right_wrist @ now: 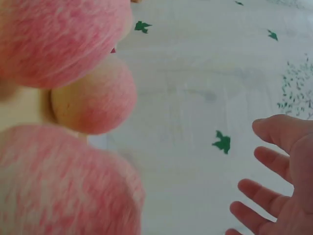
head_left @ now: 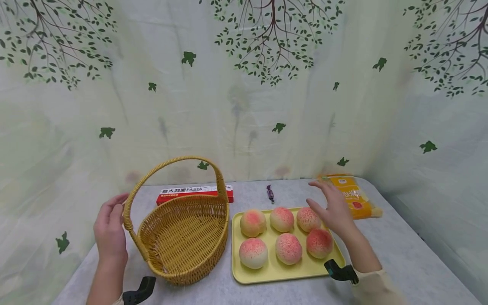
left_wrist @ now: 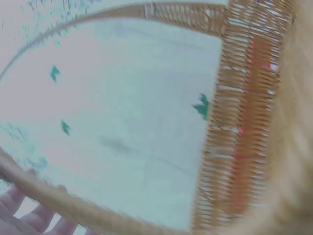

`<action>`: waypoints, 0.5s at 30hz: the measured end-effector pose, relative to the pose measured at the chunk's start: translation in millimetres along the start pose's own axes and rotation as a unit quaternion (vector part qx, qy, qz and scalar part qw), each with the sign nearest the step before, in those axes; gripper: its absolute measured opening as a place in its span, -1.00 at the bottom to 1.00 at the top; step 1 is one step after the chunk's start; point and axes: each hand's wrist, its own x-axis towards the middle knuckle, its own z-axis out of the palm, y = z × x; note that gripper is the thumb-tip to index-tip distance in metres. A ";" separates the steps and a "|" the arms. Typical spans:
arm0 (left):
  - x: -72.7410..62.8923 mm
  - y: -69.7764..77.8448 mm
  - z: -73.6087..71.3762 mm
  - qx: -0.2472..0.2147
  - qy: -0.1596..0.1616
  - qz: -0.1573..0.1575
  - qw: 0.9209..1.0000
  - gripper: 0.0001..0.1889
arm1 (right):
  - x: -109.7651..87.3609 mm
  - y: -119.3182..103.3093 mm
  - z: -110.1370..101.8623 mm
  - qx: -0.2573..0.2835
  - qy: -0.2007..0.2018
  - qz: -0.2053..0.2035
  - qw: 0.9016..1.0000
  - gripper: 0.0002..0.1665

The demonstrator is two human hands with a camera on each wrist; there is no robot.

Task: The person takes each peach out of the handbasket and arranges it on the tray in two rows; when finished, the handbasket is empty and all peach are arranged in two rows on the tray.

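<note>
My left hand (head_left: 110,231) is at the left side of a wicker basket (head_left: 183,237) with a tall arched handle (head_left: 187,158). Its fingers (left_wrist: 39,218) look loosely extended beside the handle; whether they touch it is unclear. The basket holds nothing. Above the right part of a yellow tray (head_left: 274,277), my right hand (head_left: 335,207) is held with fingers spread and nothing between them. Several pink and cream peaches (head_left: 288,248) sit on the tray in two rows; some (right_wrist: 95,98) appear large in the right wrist view, apart from the hand.
A red and white pasta box (head_left: 164,195) lies behind the basket. Behind the tray is a small purple wrapped candy (head_left: 270,194). An orange-yellow food packet (head_left: 350,195) lies at the back right of the grey table (head_left: 404,254). A leaf-patterned curtain (head_left: 236,106) encloses the back and sides.
</note>
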 end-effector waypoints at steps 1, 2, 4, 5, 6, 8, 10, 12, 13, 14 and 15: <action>-3.1 4.9 1.1 0.016 0.003 0.015 1.000 -0.63 | 1.5 -4.5 0.9 -0.007 0.004 -0.005 1.000 -0.42; -6.2 9.7 2.4 0.035 0.002 0.031 0.999 -0.61 | 2.9 -9.0 1.9 -0.013 0.007 -0.011 1.000 -0.41; -12.4 19.1 6.0 0.062 -0.004 0.057 0.996 -0.60 | 5.8 -16.5 3.7 -0.018 0.007 -0.020 1.000 -0.40; -15.2 23.2 8.2 0.073 -0.010 0.066 0.995 -0.59 | 7.1 -19.6 4.6 -0.019 0.006 -0.024 1.000 -0.40; -18.3 27.3 10.4 0.083 -0.017 0.076 0.993 -0.58 | 8.1 -22.0 5.7 -0.019 0.003 -0.027 0.999 -0.39; -24.1 35.0 14.4 0.102 -0.032 0.099 0.989 -0.56 | 9.8 -26.1 7.3 -0.020 -0.001 -0.032 0.999 -0.38; -29.9 42.1 18.3 0.119 -0.040 0.123 0.984 -0.54 | 10.6 -29.1 9.0 -0.026 -0.003 -0.035 0.999 -0.36; -34.9 48.3 21.9 0.124 -0.040 0.158 0.979 -0.53 | 10.6 -31.0 10.5 -0.033 -0.006 -0.034 0.999 -0.35; -37.2 51.1 23.9 0.125 -0.040 0.175 0.976 -0.53 | 10.4 -31.7 11.1 -0.036 -0.007 -0.034 0.999 -0.35; -39.5 53.5 26.0 0.126 -0.040 0.193 0.972 -0.53 | 10.1 -32.2 11.7 -0.038 -0.009 -0.035 0.999 -0.35; -41.6 55.8 28.2 0.128 -0.039 0.210 0.969 -0.52 | 9.7 -32.7 12.0 -0.037 -0.011 -0.036 0.999 -0.34</action>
